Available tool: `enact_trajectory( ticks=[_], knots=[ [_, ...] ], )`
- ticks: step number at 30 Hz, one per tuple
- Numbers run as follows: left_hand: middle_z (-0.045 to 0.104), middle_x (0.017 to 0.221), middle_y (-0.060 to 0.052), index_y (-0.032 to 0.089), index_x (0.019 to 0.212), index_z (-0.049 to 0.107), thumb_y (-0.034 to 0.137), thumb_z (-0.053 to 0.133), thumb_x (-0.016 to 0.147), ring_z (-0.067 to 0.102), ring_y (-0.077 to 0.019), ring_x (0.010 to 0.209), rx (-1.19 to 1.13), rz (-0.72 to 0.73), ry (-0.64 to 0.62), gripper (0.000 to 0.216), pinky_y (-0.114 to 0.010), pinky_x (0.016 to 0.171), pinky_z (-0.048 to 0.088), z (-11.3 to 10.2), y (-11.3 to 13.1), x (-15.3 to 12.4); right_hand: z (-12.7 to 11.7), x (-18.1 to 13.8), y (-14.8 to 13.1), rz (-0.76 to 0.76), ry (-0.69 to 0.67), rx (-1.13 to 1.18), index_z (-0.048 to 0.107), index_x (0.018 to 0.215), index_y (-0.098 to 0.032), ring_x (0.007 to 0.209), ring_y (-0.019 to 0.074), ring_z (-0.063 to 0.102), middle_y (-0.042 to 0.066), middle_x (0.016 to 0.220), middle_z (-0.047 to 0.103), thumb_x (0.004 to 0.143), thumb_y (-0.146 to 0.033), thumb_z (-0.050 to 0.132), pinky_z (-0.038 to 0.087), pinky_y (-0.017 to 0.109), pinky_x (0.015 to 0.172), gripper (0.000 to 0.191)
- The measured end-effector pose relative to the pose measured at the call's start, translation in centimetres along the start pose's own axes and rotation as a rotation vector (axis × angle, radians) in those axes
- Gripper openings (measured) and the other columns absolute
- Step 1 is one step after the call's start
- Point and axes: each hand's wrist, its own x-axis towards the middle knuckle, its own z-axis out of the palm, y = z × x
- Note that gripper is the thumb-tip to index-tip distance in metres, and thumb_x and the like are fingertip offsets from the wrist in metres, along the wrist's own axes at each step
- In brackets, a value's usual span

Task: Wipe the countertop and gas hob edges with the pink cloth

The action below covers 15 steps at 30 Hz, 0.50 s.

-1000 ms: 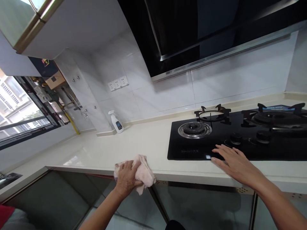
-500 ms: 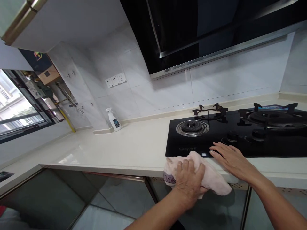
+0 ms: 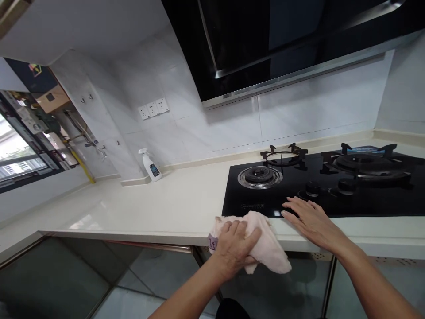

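My left hand (image 3: 234,248) is closed on a pale pink cloth (image 3: 265,248), pressing it on the front edge of the cream countertop (image 3: 166,208); part of the cloth hangs over the edge. My right hand (image 3: 310,221) lies flat with its fingers spread, just right of the cloth, resting on the counter's front strip and the front edge of the black glass hob (image 3: 292,199). Its fingertips sit below the hob's knobs (image 3: 312,188).
A white spray bottle (image 3: 151,165) stands at the back of the counter by the tiled wall. The hob has a bare left burner (image 3: 260,176), a loose pan support (image 3: 283,156) behind it and a right burner (image 3: 367,161). A black hood (image 3: 282,40) hangs overhead. Glass-fronted cabinets run below the counter.
My left hand slid the cloth rightward along the counter's front edge up to the right hand, then a little back to the left. The right hand stayed flat at the hob's front edge.
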Motion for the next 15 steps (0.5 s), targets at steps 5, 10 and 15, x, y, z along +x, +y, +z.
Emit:
enact_trajectory(
  ticks=[5, 10, 15],
  knots=[
    [0.056, 0.13, -0.016, 0.03, 0.141, 0.056, 0.072, 0.062, 0.083, 0.053, -0.0354, 0.111, -0.006, -0.062, 0.033, 0.073, -0.05, 0.096, 0.04, 0.5, -3.9, -3.3, -0.1, -0.1, -0.2, -0.007, 0.003, -0.004, 0.062, 0.13, -0.027, 0.146, 0.0283, 0.037, 0.007, 0.151, 0.051, 0.099, -0.068, 0.025, 0.025, 0.055, 0.121, 0.064],
    [0.059, 0.126, -0.017, 0.025, 0.139, 0.059, 0.078, 0.055, 0.084, 0.054, -0.0351, 0.109, 0.05, -0.145, 0.114, 0.077, -0.048, 0.094, 0.04, 0.4, -7.7, -6.9, -0.4, 0.0, -0.3, 0.013, -0.044, 0.024, 0.061, 0.134, -0.028, 0.148, 0.0282, 0.033, 0.007, 0.154, 0.048, 0.099, -0.07, 0.026, 0.024, 0.054, 0.122, 0.065],
    [0.057, 0.138, -0.019, 0.018, 0.145, 0.054, 0.074, 0.056, 0.086, 0.052, -0.0367, 0.122, 0.052, -0.207, 0.127, 0.081, -0.048, 0.102, 0.036, 0.2, -9.7, -8.9, -0.4, 0.1, -0.4, 0.018, -0.062, 0.035, 0.06, 0.136, -0.027, 0.149, 0.0269, 0.031, 0.007, 0.155, 0.046, 0.099, -0.069, 0.026, 0.021, 0.054, 0.124, 0.065]
  ],
)
